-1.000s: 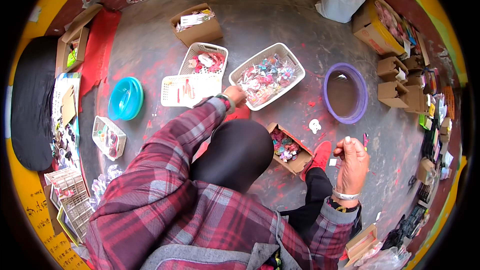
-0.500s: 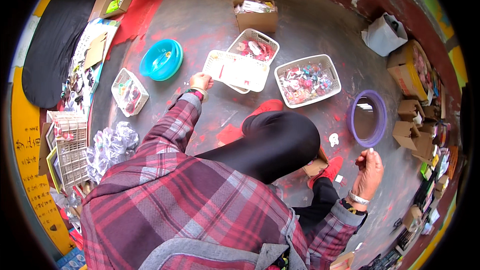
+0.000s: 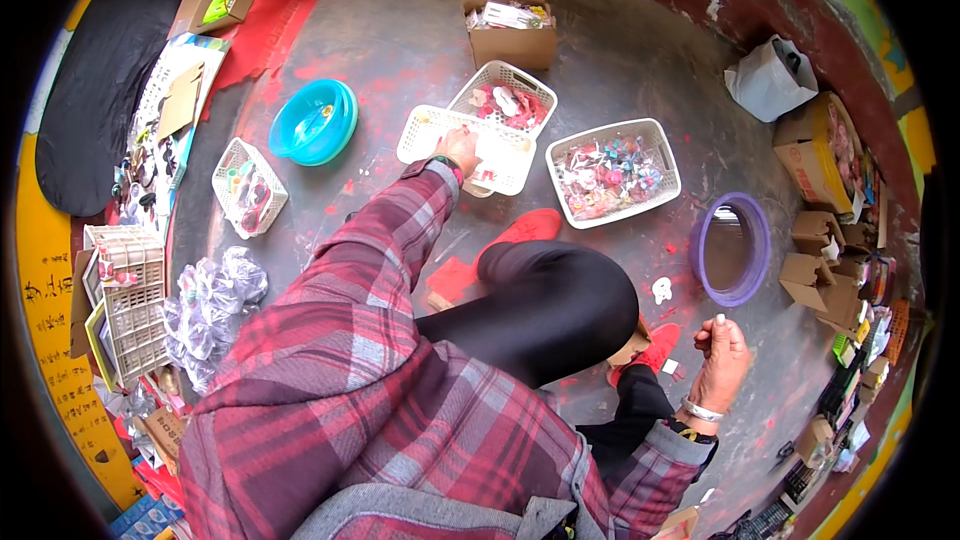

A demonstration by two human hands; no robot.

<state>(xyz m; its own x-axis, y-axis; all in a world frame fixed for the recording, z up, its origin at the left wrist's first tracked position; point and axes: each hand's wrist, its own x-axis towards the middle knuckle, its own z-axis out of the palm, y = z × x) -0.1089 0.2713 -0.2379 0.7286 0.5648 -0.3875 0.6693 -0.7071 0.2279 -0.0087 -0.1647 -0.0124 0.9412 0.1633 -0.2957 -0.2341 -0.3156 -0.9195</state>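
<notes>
My left hand (image 3: 458, 148) is over a shallow white basket (image 3: 418, 130), its fingers at the pale contents. This basket overlaps a second white basket (image 3: 537, 81) holding pink and red small items. What the left fingers touch is hidden by the bright glare and the hand. My right hand (image 3: 722, 360) is raised off to the right, wearing a silver bracelet (image 3: 703, 411), with fingers curled in toward the thumb. Anything pinched there is too small to make out. Between the hands, farther away, stands a larger white basket (image 3: 664, 193) of many small wrapped colourful pieces.
Teal basins (image 3: 348, 130) and a small white basket (image 3: 240, 212) lie left. A cardboard box (image 3: 511, 49) stands at the far middle. On the right are a purple-rimmed basin (image 3: 697, 258), a white bag (image 3: 768, 90) and several boxes (image 3: 812, 280). Bagged items (image 3: 215, 305) lie near left.
My left hand has moved right, from the shallow basket's left edge to above its middle. My right hand has shifted slightly left and nearer to me, still curled. The whole view has shifted a little.
</notes>
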